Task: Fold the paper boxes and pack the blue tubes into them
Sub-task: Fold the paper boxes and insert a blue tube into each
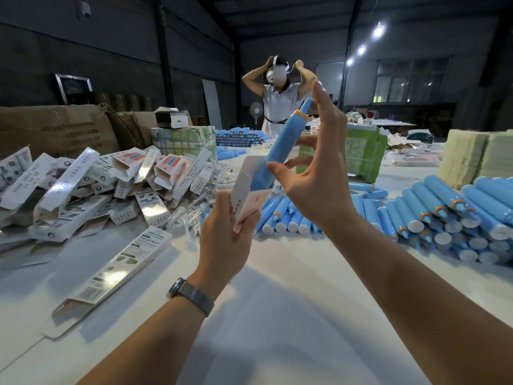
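hands: 2, left hand [224,218] and right hand [313,173] | blue tube held up [280,145]: 1 | paper box in hand [245,190]: 1 | box lying alone on table [116,268]: 1 | heap of folded boxes [83,179]: too many to count | stacked blue tubes [444,215]: dozens, uncountable | second person [277,95]: 1 | wrist band [191,294]: 1

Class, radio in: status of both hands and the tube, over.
Left hand grips paper box, mouth up. Right hand open beside blue tube, tube's base inside box mouth. Nothing blocking.
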